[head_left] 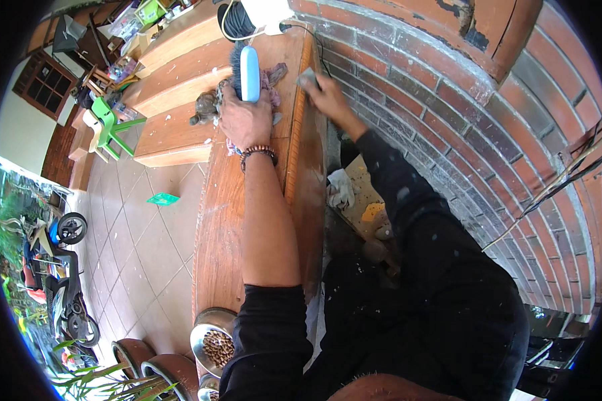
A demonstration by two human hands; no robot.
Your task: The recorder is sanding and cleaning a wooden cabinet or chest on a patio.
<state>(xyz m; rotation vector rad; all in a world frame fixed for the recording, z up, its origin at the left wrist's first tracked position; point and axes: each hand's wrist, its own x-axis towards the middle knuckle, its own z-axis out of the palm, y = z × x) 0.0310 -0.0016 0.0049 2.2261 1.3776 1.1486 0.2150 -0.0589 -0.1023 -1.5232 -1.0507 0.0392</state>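
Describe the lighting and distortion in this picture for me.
In the head view, the brick wall bows along the fisheye rim; in the head view, the white object at the top looks washed out, while the left hand and blue-backed brush show clearly.

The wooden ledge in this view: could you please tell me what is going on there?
A person works over the wooden ledge with both bare hands. The right hand holds a small grey pad at the ledge's wall-side edge. The left hand is at a blue-backed brush; its grip is not clear. A pinkish rag lies beside the brush, and a metal bowl of brown pellets stands nearer the person.
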